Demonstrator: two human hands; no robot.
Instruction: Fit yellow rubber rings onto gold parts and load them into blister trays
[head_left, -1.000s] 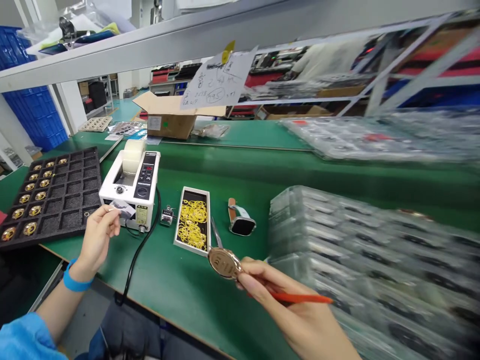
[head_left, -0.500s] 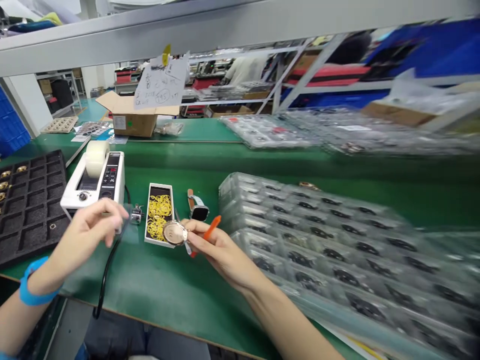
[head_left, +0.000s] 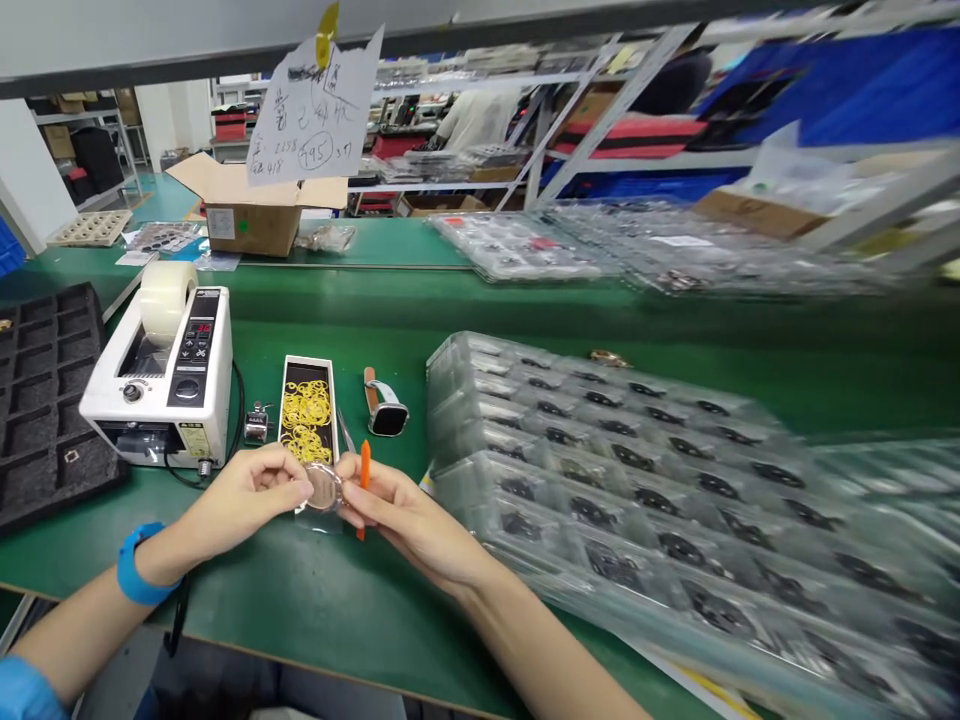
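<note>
A green surface carries a stack of clear compartment trays at right; blur prevents counting its layers. One black foam tray lies at far left, beside one tape dispenser. Two hands meet at lower centre. The left hand is nearly closed, thumb and fingertips apparently pinching a clear film at the left rim of the round watch case. The right hand pinches the case's right side, other fingers curled around an orange tool. One white box holds yellow rings, too overlapped to count, just beyond the hands. One smartwatch and one tally counter flank it. The single watch case lies directly between both sets of fingertips, neither clearly nearer, its round face showing no long axis; the one tool runs nearly upright in the frame.
</note>
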